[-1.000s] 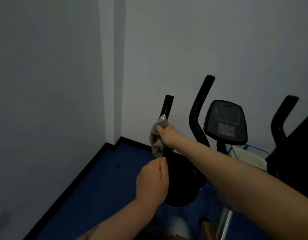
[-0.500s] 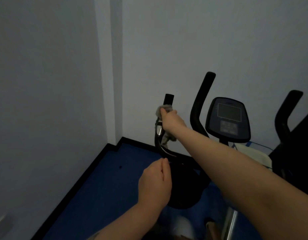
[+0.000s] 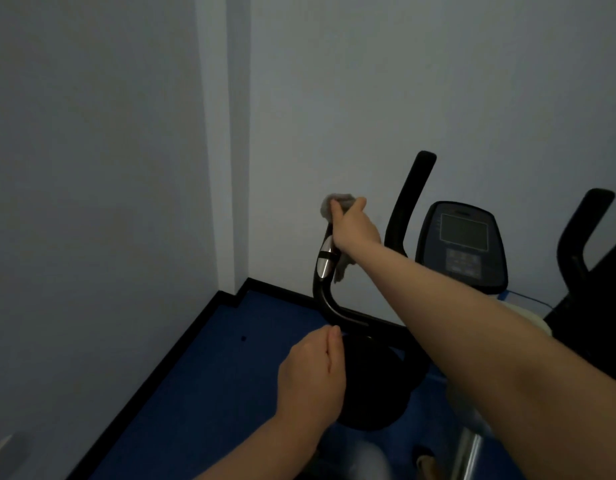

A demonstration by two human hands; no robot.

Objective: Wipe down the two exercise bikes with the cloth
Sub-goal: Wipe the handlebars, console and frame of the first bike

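A black exercise bike stands in the room's corner, with a console (image 3: 464, 247) and two upright handlebars. My right hand (image 3: 353, 225) is wrapped with a grey cloth (image 3: 336, 204) over the top end of the left handlebar (image 3: 322, 296), covering its tip. A silver sensor pad (image 3: 324, 261) shows on the bar just below that hand. My left hand (image 3: 311, 379) is closed around the handlebar's lower horizontal stretch. The right handlebar (image 3: 408, 202) stands bare. A second bike's handlebar (image 3: 582, 233) rises at the far right edge.
White walls meet in a corner at the left with a pillar (image 3: 223, 143). A black skirting (image 3: 182, 344) borders the blue floor (image 3: 209, 393). The bike's black flywheel housing (image 3: 372, 386) sits below my hands. A pale seat (image 3: 528, 317) shows beyond my right forearm.
My right hand has slid the cloth up the left handlebar from near the sensor pad to the tip. My left hand has stayed on the lower bar.
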